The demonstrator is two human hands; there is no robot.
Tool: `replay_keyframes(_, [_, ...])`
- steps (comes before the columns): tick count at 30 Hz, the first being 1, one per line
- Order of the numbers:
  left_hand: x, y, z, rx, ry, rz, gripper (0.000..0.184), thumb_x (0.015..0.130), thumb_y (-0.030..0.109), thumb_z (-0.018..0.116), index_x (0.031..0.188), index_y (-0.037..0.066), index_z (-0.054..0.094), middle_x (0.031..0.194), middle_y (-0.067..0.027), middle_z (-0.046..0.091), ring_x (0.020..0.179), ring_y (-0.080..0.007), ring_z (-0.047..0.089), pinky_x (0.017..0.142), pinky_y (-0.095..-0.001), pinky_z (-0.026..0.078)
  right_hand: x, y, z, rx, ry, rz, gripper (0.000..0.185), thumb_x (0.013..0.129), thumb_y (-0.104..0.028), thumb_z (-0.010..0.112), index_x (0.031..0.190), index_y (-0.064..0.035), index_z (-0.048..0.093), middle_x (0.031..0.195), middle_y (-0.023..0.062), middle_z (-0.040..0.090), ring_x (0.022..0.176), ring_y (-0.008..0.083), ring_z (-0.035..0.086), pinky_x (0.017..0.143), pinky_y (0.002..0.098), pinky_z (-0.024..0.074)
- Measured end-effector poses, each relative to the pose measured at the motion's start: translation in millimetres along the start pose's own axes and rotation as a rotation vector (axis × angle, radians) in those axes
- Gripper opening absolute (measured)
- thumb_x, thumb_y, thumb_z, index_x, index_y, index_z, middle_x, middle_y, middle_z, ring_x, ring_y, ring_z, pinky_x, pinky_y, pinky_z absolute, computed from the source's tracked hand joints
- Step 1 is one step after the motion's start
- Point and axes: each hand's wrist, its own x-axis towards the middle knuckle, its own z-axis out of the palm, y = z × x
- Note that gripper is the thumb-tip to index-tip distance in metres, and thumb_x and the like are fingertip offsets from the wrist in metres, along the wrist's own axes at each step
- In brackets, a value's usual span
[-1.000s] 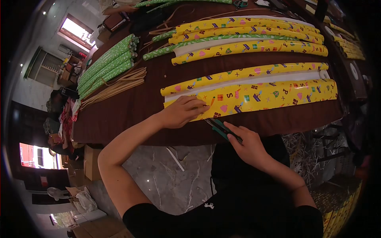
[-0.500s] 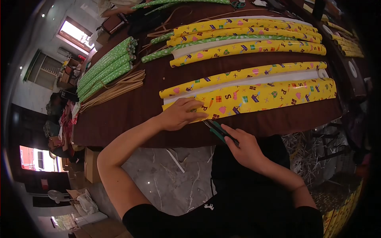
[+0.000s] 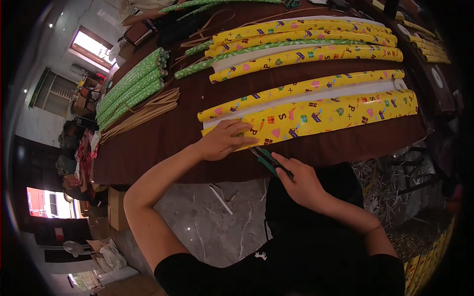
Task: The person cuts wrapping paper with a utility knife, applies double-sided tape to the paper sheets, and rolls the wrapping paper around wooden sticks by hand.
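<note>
A sheet of yellow printed wrapping paper (image 3: 328, 116), with a rolled far side and white back showing between, lies across the table near its front edge. My left hand (image 3: 224, 140) is on the paper's left end, fingers bent and thumb against the printed face, holding it down. My right hand (image 3: 301, 185) is closed around green-and-black scissors (image 3: 267, 160), just in front of the table edge. Their blades point up and left to the paper's lower edge near my left fingertips. The blade tips are hard to make out.
Several yellow rolls (image 3: 311, 59) and green rolls (image 3: 197, 68) lie farther back. A bundle of green rolls (image 3: 133, 86) and tan strips (image 3: 148, 111) are at left. Another pair of scissors (image 3: 291, 4) rests at the far edge. Paper scraps (image 3: 382, 172) litter the floor at right.
The view has shifted slightly. The paper's lower edge at right sits a little higher and more slanted. Both hands keep nearly the same place on the paper and scissors.
</note>
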Motion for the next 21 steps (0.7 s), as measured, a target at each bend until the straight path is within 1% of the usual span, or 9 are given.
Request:
replay_keyframes(4, [-0.8, -1.5, 0.2, -0.019, 0.029, 0.019, 0.046, 0.093, 0.010, 0.047, 0.137, 0.022, 0.055, 0.143, -0.0101, 0.044, 0.132, -0.0308, 0.039, 0.112, -0.0424, 0.027, 1.1, -3.0, 4.2, -0.010, 0.015, -0.008, 0.041, 0.094, -0.013, 0.057, 0.133, -0.0036, 0.053, 0.081, 0.0180, 0.057, 0.068, 0.0362, 0.060, 0.061, 0.0433, 0.0489])
replay_keyframes(6, [0.1, -2.2, 2.2, 0.030, 0.025, 0.017, 0.046, 0.094, 0.010, 0.045, 0.138, 0.021, 0.054, 0.143, -0.0094, 0.044, 0.132, -0.0306, 0.039, 0.112, -0.0422, 0.027, 1.9, -2.5, 6.1, -0.029, 0.026, -0.027, 0.041, 0.094, -0.013, 0.057, 0.134, -0.0036, 0.052, 0.081, 0.0177, 0.056, 0.068, 0.0362, 0.060, 0.061, 0.0436, 0.0489])
replay_keyframes(13, [-0.3, 0.5, 0.9, 0.049, 0.024, 0.016, 0.048, 0.093, 0.009, 0.045, 0.139, 0.021, 0.052, 0.143, -0.0089, 0.044, 0.132, -0.0306, 0.038, 0.112, -0.0424, 0.029, 0.1, -2.1, 5.8, -0.056, 0.024, -0.043, 0.042, 0.094, -0.014, 0.057, 0.134, -0.0037, 0.051, 0.081, 0.0175, 0.055, 0.067, 0.0364, 0.059, 0.061, 0.0440, 0.0484])
replay_keyframes(21, [-0.4, -0.2, 1.3, 0.041, 0.018, 0.018, 0.049, 0.092, 0.009, 0.046, 0.139, 0.021, 0.052, 0.143, -0.0097, 0.043, 0.132, -0.0315, 0.038, 0.112, -0.0426, 0.028, 3.3, -0.9, 1.7, -0.044, -0.001, -0.050, 0.040, 0.094, -0.013, 0.057, 0.133, -0.0025, 0.052, 0.081, 0.0182, 0.057, 0.068, 0.0368, 0.060, 0.061, 0.0444, 0.0485])
